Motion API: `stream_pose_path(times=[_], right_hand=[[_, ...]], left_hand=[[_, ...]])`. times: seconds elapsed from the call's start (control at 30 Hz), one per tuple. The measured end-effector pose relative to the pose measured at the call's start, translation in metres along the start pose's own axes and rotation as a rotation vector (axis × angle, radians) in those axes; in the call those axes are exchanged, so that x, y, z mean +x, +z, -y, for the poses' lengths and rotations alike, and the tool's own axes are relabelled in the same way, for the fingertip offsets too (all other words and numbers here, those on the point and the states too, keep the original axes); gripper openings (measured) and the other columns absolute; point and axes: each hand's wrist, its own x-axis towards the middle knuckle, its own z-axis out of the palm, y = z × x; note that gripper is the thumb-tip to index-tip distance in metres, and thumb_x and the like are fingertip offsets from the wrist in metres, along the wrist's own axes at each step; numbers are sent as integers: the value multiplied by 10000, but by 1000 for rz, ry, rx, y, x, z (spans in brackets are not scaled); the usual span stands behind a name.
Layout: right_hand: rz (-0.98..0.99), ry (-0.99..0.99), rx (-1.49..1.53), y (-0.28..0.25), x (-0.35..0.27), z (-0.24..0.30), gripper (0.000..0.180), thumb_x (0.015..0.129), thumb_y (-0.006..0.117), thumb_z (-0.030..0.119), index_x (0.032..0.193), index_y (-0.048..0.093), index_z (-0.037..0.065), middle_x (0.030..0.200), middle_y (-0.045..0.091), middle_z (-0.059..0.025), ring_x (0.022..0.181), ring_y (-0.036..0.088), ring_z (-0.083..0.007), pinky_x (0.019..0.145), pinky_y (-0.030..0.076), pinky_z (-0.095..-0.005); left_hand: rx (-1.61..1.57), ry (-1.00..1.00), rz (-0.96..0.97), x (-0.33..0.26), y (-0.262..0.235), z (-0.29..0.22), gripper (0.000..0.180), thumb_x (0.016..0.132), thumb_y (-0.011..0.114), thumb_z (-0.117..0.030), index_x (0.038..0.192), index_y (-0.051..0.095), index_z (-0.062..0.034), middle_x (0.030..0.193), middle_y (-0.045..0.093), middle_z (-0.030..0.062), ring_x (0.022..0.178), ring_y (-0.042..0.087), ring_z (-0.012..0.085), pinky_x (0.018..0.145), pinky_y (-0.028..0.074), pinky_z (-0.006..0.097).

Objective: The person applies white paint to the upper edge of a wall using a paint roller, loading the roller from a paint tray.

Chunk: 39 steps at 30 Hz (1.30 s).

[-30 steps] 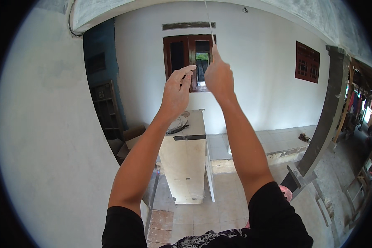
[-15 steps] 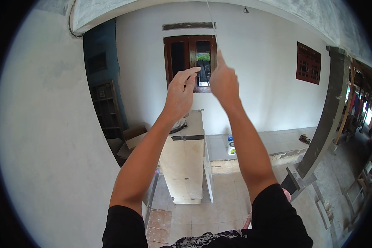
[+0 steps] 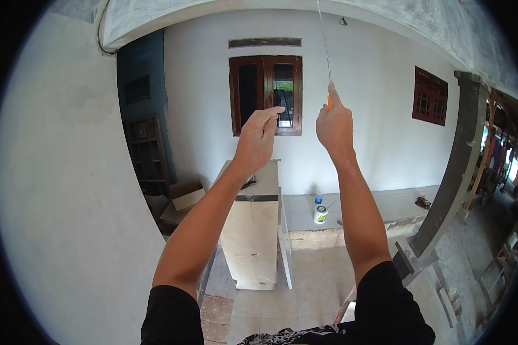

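My right hand [image 3: 335, 129] is raised and closed around an orange handle [image 3: 329, 102], with the index finger stretched along it. From the handle a long, thin, edge-on metal tool [image 3: 326, 46] runs up to the underside of the grey-white overhead beam [image 3: 259, 12]; its exact kind does not show. My left hand [image 3: 256, 138] is raised to the left of it, palm turned inward. Its fingers stretch forward and to the right, and I see nothing held in it. Behind the hands are a brown-framed window [image 3: 266, 95] and a white wall [image 3: 362, 109].
Below my left forearm stands a tall pale cabinet [image 3: 250, 241] with dark tape near its top. A white tub [image 3: 320, 214] and a blue-topped bottle [image 3: 318, 199] rest on the tiled ledge [image 3: 374, 204]. A grey plastered wall [image 3: 69, 172] rises at left, and a dark pillar [image 3: 454, 155] at right.
My right hand has moved right and slightly down, away from my left hand, bringing the orange handle into sight. My left hand has shifted slightly right and down; the view has tilted up slightly.
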Motion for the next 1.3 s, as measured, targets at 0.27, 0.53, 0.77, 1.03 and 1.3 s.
stream_pose_path(times=[0.27, 0.53, 0.77, 1.03, 1.3], right_hand=[[-54, -90, -109, -21, 71, -7, 708, 919, 568, 53, 1597, 369, 10, 954, 725, -308, 948, 734, -457, 851, 585, -537], [93, -92, -174, -45, 17, -11, 735, 927, 629, 97, 1566, 323, -97, 958, 737, -274, 901, 746, -454, 805, 604, -506], [-20, -185, -187, -29, 49, -2, 712, 936, 602, 63, 1565, 316, -110, 948, 738, -281, 903, 744, -450, 821, 606, -511], [106, -115, -159, 7, 19, 17, 689, 946, 573, 56, 1565, 320, -108, 913, 728, -282, 859, 747, -433, 788, 608, -509], [125, -68, -174, 35, -16, 24, 704, 934, 572, 55, 1574, 317, -90, 909, 727, -283, 836, 744, -445, 774, 608, -514]], left_hand=[[37, 72, 41, 27, 56, -30, 324, 1105, 510, -162, 1399, 638, -118, 1239, 652, 133, 1034, 617, 246, 986, 502, 369], [49, 164, 33, 34, 83, -52, 328, 1094, 524, -156, 1395, 633, -84, 1241, 671, 146, 1092, 633, 256, 1002, 503, 381], [-27, 110, -26, 34, 71, -48, 334, 1097, 525, -181, 1396, 629, -74, 1258, 678, 138, 1012, 647, 227, 954, 526, 366], [22, 127, -41, 38, 35, -24, 342, 1106, 514, -205, 1405, 624, -83, 1239, 682, 128, 964, 642, 210, 921, 534, 352], [7, 122, -54, 36, 14, 9, 342, 1108, 510, -208, 1410, 624, -95, 1240, 685, 127, 951, 631, 205, 919, 531, 352]])
